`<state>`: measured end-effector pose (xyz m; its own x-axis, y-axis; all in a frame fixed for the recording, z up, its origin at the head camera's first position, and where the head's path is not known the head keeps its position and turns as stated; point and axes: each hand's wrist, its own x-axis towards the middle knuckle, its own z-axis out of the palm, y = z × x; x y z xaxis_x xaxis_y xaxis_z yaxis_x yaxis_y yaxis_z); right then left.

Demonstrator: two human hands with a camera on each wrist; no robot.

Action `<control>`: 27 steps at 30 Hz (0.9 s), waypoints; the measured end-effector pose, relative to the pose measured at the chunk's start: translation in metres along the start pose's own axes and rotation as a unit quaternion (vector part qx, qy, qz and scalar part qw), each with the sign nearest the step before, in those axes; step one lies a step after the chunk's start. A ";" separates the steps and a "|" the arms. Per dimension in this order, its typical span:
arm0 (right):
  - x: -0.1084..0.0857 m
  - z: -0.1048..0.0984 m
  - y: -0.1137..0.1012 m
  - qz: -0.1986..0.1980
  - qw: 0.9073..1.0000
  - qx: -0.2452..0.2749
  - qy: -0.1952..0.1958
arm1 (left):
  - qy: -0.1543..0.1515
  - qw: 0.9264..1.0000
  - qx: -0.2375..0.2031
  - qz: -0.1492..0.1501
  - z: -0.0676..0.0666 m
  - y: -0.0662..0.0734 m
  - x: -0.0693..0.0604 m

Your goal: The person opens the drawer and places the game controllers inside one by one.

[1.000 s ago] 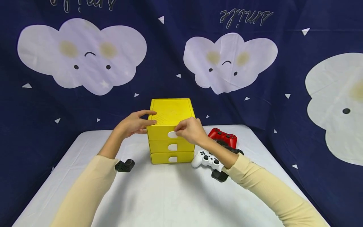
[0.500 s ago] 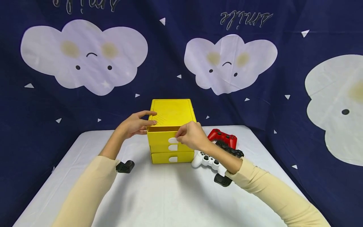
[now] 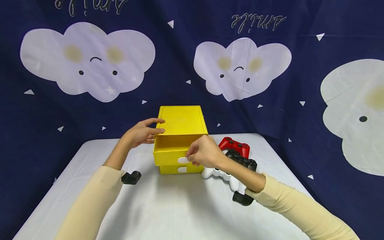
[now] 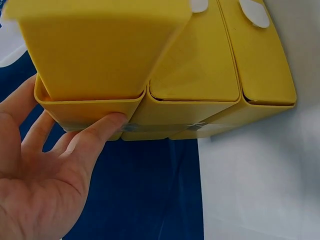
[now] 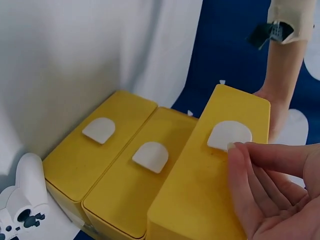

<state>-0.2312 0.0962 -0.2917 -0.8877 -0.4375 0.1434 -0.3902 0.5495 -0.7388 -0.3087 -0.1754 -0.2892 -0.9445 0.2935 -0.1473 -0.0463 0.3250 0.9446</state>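
A yellow drawer cabinet [image 3: 183, 116] stands near the back of the table, and its top drawer [image 3: 165, 158] is pulled part way out. The visible inside of that drawer shows bare yellow walls. My right hand [image 3: 207, 153] pinches the drawer's white handle [image 5: 229, 134] between thumb and fingertips. My left hand [image 3: 141, 135] rests at the cabinet's upper left edge, fingers extended over the top and against the side [image 4: 95, 120]. Two lower drawers stay closed in the right wrist view, each with a white tab [image 5: 151, 156].
Game controllers lie right of the cabinet: a red one [image 3: 235, 146], a black one [image 3: 240, 160] and a white one [image 3: 219, 174], partly hidden by my right forearm. White cloth covers the table [image 3: 168, 213]. A dark blue curtain [image 3: 174, 66] with clouds hangs behind.
The top drawer has slid out toward me from fully closed, with my right hand pulling back and down on its handle. My left hand has stayed at the cabinet.
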 end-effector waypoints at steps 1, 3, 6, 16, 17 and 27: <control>-0.003 0.000 -0.001 0.003 1.000 0.004 -0.004 | -0.001 1.000 -0.002 0.000 0.000 0.000 0.000; -0.010 0.000 -0.003 0.007 1.000 0.011 -0.013 | -0.002 1.000 -0.003 -0.002 0.001 0.000 0.001; -0.021 0.000 -0.007 0.006 1.000 0.008 -0.027 | -0.002 1.000 -0.003 -0.003 0.001 0.000 0.001; -0.031 0.000 -0.008 -0.009 0.999 0.015 -0.051 | 0.004 1.000 -0.007 -0.008 0.001 0.001 0.002; -0.031 0.000 -0.008 -0.008 0.998 0.016 -0.052 | 0.004 1.000 -0.006 -0.009 0.002 0.001 0.001; -0.030 -0.019 -0.012 0.015 0.992 -0.009 -0.121 | 0.006 1.000 -0.001 -0.012 0.002 0.002 0.000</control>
<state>-0.2047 0.1161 -0.2744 -0.8153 -0.5774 -0.0433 -0.3700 0.5770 -0.7281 -0.3078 -0.1729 -0.2880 -0.9468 0.2747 -0.1674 -0.0707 0.3298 0.9414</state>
